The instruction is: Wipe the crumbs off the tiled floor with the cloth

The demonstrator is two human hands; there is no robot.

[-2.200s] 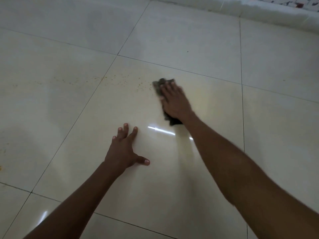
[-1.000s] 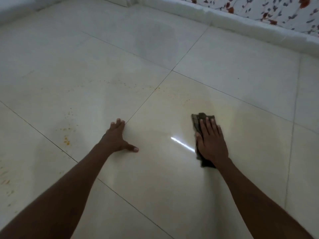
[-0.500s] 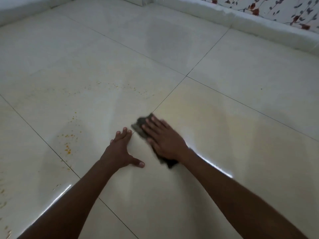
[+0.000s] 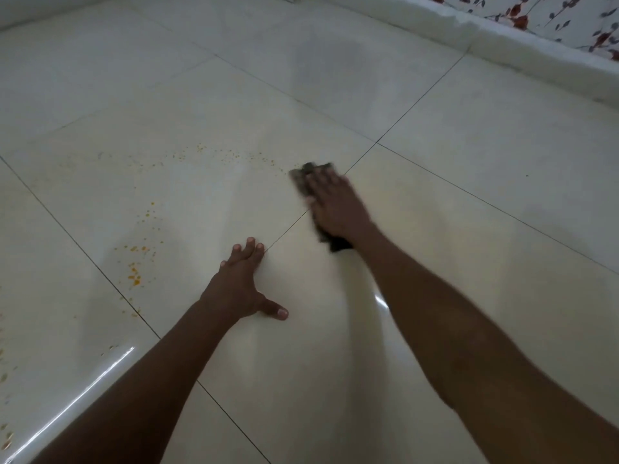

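A dark cloth [image 4: 303,177] lies flat on the glossy cream tiled floor [image 4: 469,169], and my right hand [image 4: 335,205] presses on it with straight fingers; the hand and cloth are motion-blurred. Only the cloth's far end and a bit by my wrist show. Orange crumbs [image 4: 134,276] are scattered on the tile to the left, with a thin trail of crumbs [image 4: 231,155] running up to the cloth's far edge. My left hand [image 4: 239,286] rests flat on the floor, fingers together, thumb out to the right, nearer to me than the cloth.
A white skirting ledge [image 4: 502,38] runs along the far right under a flower-patterned wall [image 4: 552,18]. Dark grout lines [image 4: 412,102] cross the floor. More small crumbs [image 4: 6,437] lie at the lower left edge.
My right hand has slid the cloth away from me, from beside my left fingertips up to the end of the crumb trail. My left hand has stayed planted.
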